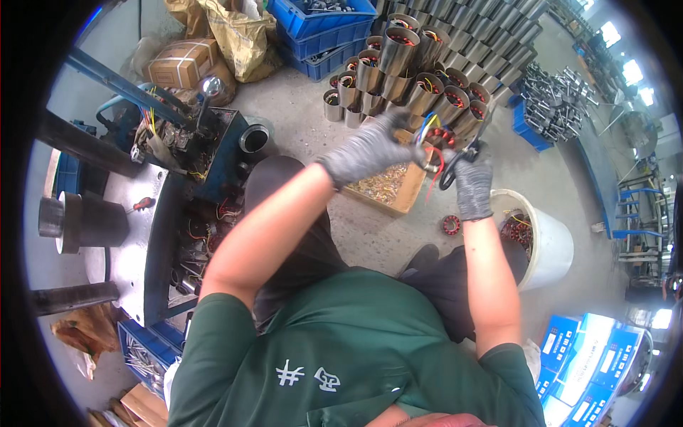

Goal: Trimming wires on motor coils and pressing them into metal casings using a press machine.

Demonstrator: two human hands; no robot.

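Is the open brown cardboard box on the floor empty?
No, the open brown rectangular cardboard box isn't empty: small multicoloured scraps cover its visible bottom. How deep they lie, I cannot tell.

A smooth grey concrete floor (373, 238) spreads through the workshop, meeting a plain pale wall (119, 39) at the upper left. Along the right runs a long, low blue-edged bench (587, 174), with a blue and grey metal rack (637, 233) near its lower end. Bright white rectangular panes (610, 33) glow at the upper right, windows or lamps, and pale light falls evenly over the floor.
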